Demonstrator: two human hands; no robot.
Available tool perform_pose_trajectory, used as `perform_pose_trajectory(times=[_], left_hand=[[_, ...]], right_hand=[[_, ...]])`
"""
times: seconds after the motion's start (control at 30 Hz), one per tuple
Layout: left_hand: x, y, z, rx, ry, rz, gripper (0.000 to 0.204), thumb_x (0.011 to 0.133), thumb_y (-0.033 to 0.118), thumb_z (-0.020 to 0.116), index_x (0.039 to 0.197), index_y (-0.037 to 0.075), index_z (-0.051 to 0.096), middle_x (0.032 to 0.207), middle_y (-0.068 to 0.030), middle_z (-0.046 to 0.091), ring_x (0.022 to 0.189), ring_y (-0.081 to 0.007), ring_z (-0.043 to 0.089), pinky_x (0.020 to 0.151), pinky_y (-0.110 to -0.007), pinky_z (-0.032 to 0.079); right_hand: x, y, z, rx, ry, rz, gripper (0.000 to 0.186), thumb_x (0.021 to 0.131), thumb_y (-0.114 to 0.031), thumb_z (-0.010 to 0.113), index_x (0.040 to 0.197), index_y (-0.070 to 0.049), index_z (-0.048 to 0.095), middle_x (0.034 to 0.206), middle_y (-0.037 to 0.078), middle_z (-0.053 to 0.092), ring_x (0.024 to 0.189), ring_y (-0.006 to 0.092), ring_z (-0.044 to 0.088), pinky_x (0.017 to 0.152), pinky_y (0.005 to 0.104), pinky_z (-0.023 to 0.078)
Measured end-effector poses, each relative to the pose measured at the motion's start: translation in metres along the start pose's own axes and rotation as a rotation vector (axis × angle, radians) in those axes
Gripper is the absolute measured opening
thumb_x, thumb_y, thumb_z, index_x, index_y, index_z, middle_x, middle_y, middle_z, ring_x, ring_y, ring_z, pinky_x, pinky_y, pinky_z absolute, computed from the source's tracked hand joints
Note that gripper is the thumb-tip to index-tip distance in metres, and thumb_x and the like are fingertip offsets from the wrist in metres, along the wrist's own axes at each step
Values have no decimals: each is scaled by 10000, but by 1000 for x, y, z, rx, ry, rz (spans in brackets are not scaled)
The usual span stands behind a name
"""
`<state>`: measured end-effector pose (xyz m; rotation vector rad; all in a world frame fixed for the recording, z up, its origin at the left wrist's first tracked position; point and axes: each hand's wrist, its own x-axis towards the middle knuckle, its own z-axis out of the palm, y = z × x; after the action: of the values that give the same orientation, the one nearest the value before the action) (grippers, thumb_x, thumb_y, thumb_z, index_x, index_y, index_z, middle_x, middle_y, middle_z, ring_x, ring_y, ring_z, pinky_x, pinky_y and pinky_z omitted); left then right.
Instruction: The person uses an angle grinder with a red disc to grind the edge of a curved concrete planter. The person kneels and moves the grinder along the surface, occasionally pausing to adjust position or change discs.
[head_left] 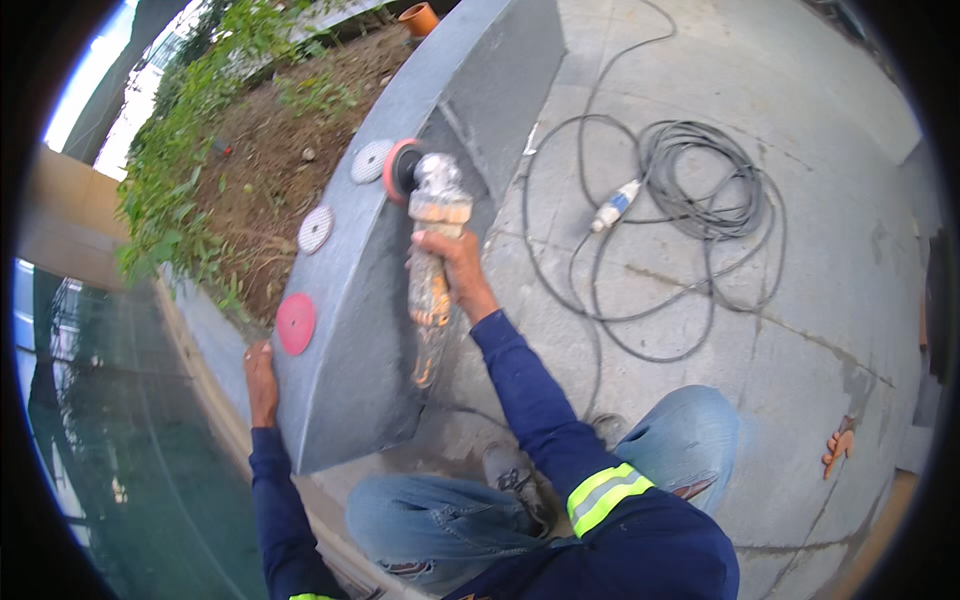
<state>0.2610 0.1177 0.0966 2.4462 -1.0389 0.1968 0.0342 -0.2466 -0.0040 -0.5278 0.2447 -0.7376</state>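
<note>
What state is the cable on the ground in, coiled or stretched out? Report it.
Mostly coiled: the black cable lies in loose loops on the concrete floor, its blue-and-white plug lying loose beside the coil.

Grinder (432, 250): body coated in grey dust, so casing detail and switch are not readable; the lower end is blurred. Right hand (452, 268) wraps the body; its palm and fingertips are hidden behind it. Red backing pad (400, 170) seen edge-on; its working face against the slab (350, 370) is hidden. Left hand (261, 380) at the slab's near left edge: fingers partly hidden past the edge. Orange pipe (418, 17) cut off by top edge. Cable coil (700, 190): individual loops cannot be separated; plug (615, 205) too small for detail.
</note>
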Motion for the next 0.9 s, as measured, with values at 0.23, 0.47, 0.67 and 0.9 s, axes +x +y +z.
perform_pose_trajectory(times=[0.23,0.47,0.67,0.9], left_hand=[[1,-14,11,-55,28,2,301,1064,193,451,1107,-46,627,1108,-216,601,1137,-413,511,1074,-520,363],[-6,-12,22,35,-10,41,303,1069,182,416,1128,-50,602,1144,-211,586,1160,-419,526,1224,-539,275],[-3,3,11,64,-33,46,292,1059,166,402,1121,-47,592,1145,-208,583,1194,-420,520,1225,-545,273],[-7,13,6,56,-50,5,283,1047,139,428,1167,-61,589,1199,-229,577,1196,-443,502,1151,-528,331]], right_hand=[[-47,22,16,-24,-53,42,410,869,-244,792,1169,-19,625,882,99,683,725,220,727,657,359,604],[-76,43,20,-90,-49,45,393,889,-240,776,1172,-16,620,910,113,698,768,234,739,688,375,615],[-52,33,9,-102,-39,32,375,894,-239,771,1154,-18,617,919,123,702,775,243,742,693,387,618],[-6,8,-8,-129,-61,12,414,897,-252,756,1192,-6,602,931,139,719,792,253,753,704,397,628]])
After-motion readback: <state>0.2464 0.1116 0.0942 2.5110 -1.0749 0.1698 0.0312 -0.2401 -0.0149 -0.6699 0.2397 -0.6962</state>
